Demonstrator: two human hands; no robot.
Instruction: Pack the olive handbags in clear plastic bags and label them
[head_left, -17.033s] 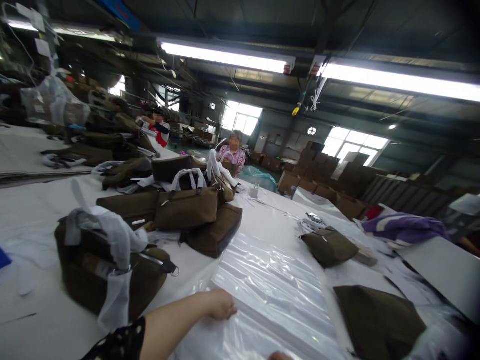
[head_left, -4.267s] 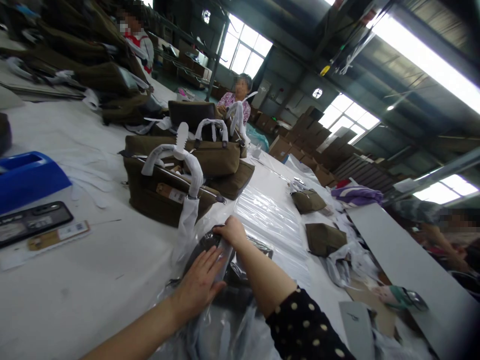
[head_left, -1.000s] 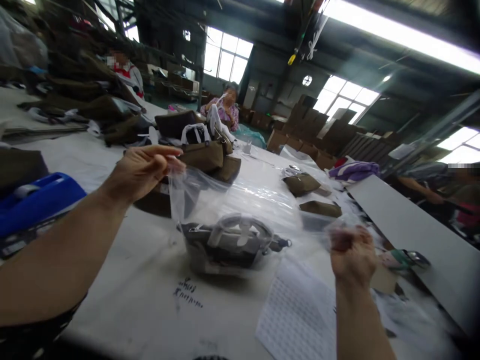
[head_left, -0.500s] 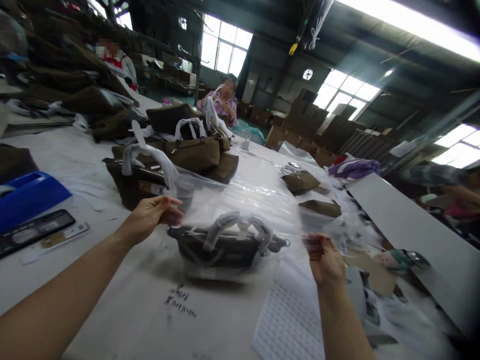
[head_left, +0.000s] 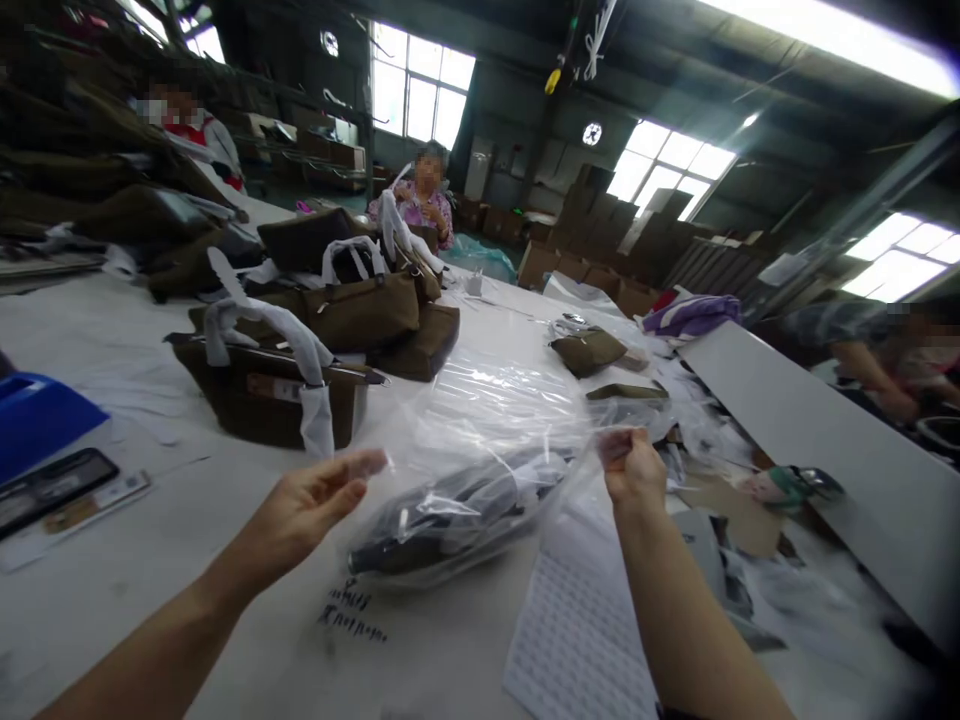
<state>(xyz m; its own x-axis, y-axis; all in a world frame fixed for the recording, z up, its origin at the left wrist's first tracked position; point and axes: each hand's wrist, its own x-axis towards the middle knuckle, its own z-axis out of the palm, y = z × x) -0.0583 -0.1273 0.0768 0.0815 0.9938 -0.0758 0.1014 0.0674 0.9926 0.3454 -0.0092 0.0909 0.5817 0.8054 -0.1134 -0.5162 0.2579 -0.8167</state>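
A dark handbag (head_left: pixel 442 510) lies tilted inside a clear plastic bag (head_left: pixel 487 440) on the white table, its wrapped handles showing through the film. My right hand (head_left: pixel 634 470) pinches the plastic at its upper right edge. At the left side of the plastic, my left hand (head_left: pixel 315 505) has its thumb and fingers apart, with nothing visible between them. Just behind that hand stands an olive handbag (head_left: pixel 225 400) with white-wrapped handles and a tag.
Printed sheet (head_left: pixel 570 640) lies near the right forearm. Left are a blue holder (head_left: pixel 45 420) and a phone-like black case (head_left: pixel 56 490). More olive bags (head_left: pixel 367 310) stand behind. People work across the table and at far right.
My left hand has let go of the plastic and opened. The bagged handbag has tilted, its left end lower, and the plastic has sagged over it. The view has shifted slightly.
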